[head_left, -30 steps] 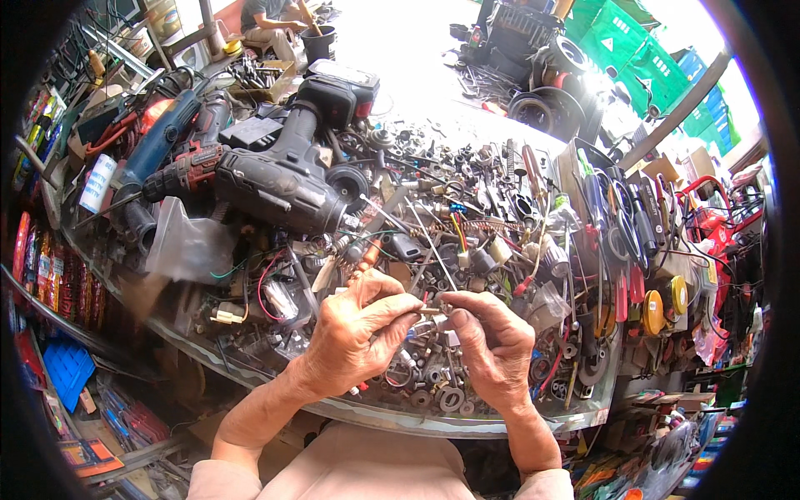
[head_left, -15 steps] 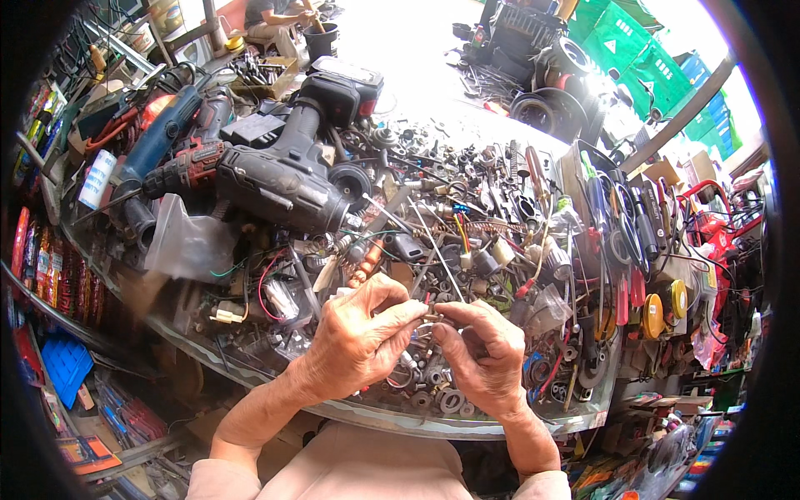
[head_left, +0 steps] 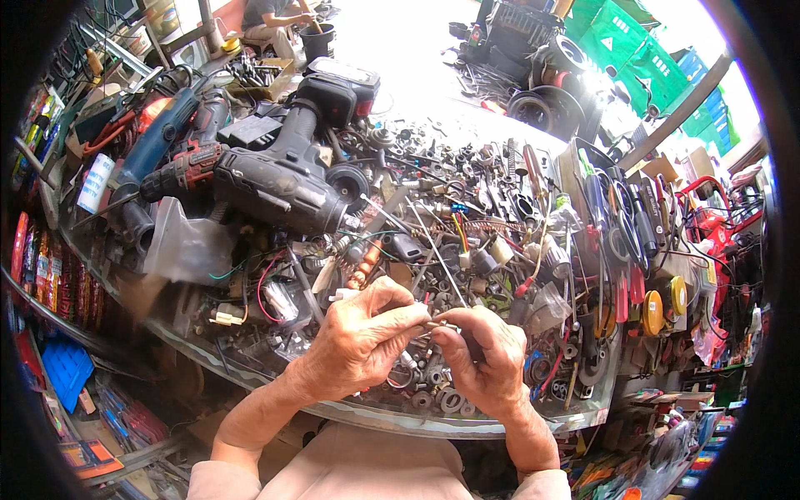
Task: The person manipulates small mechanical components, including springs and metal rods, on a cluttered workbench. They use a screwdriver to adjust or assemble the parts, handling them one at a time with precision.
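Observation:
My left hand and my right hand meet above the near part of the cluttered table. Both pinch a small, thin, metallic-looking piece between thumb and forefinger; fingertips cover most of it, and its kind is too small to tell. Below the hands lie washers, nuts and other loose metal parts. A long thin metal rod slants from the pile down toward my right hand. Left of my left hand are a clear plastic bag and a white connector on wires.
A large black cordless power tool and a blue grinder lie at the left. Hand tools fill a bin at the right. The table's glass edge curves close to my body. Another person sits far back at the left.
My right thumb and fingers have shifted slightly and closed in on the small piece. A thin curved bit seen under the fingertips before no longer shows. My left hand has hardly moved.

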A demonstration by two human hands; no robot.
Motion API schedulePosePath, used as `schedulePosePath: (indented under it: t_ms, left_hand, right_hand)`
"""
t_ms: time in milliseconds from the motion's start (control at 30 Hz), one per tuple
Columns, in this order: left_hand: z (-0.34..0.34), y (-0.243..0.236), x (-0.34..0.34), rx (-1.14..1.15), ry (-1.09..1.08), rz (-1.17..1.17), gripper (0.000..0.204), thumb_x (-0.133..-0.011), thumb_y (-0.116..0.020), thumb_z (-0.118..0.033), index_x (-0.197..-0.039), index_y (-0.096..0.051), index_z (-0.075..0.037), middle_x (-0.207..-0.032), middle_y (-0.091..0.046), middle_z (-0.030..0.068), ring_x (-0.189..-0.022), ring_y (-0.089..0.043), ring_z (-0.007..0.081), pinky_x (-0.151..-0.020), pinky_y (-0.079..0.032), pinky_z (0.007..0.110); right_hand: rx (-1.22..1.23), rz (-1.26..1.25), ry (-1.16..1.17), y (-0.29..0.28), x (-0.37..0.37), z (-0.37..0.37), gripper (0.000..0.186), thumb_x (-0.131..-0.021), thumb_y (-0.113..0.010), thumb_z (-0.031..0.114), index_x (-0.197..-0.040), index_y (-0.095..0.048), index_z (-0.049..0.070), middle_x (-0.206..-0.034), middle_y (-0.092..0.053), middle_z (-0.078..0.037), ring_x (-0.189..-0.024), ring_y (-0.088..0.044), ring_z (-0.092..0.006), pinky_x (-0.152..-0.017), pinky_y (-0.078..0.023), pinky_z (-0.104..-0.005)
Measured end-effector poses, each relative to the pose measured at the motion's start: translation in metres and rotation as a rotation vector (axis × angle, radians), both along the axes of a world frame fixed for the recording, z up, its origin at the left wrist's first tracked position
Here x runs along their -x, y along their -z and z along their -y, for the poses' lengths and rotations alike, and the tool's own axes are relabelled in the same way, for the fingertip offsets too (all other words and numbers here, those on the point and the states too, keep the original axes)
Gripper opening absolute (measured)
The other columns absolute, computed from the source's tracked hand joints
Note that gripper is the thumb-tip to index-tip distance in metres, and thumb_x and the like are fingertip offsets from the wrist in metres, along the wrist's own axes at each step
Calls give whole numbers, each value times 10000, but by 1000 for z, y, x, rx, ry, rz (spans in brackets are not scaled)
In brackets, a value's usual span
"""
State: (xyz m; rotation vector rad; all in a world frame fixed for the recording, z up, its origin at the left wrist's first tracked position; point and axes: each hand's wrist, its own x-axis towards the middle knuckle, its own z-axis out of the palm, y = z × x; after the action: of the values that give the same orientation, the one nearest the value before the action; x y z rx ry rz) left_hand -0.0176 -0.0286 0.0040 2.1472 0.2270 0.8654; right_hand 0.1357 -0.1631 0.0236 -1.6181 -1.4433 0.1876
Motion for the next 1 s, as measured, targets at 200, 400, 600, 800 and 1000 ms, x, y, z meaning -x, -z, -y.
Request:
schedulePosePath:
  t_ms: [200,400,600,800,1000]
  left_hand:
    - [4,3,0,-91,-101,-42,314,-776,-776,21,-1084,-729,-12,-950,-650,124,-815,-675,288,-688,-554,374]
    - [3,0,0,-94,-62,-24,309,-776,-770,27,-1080,-725,-10,-957,-657,123,-816,-677,286,-690,-557,379]
    - [4,4,0,-76,-61,-4,307,-781,-777,9,-1082,-729,-20,-954,-661,109,-798,-676,273,-675,-539,377]
    - [3,1,0,-131,-84,-6,297,-784,-792,-21,-1076,-738,-33,-944,-666,86,-764,-670,252,-643,-509,363]
    - [4,0,-3,-156,-106,43,269,-772,-811,-27,-1034,-751,-34,-927,-679,77,-749,-673,244,-641,-515,359]
  right_hand:
    - [50,-107,102,-1,0,2,168,-948,-751,140,-1024,-693,1,-772,-651,-98,-555,-611,-168,-503,-480,-307]
    - [51,-56,46,1,2,1,141,-951,-740,115,-1003,-684,-4,-775,-659,-104,-567,-617,-185,-523,-487,-306]
    - [53,-77,39,2,3,0,125,-957,-733,94,-984,-682,-17,-769,-669,-104,-592,-640,-175,-551,-492,-292]
    - [64,-94,47,0,5,0,129,-957,-736,96,-981,-678,-17,-769,-665,-102,-607,-641,-170,-554,-492,-290]
    - [32,-75,76,3,7,0,136,-954,-743,108,-937,-672,-7,-715,-626,-89,-567,-597,-182,-529,-461,-309]
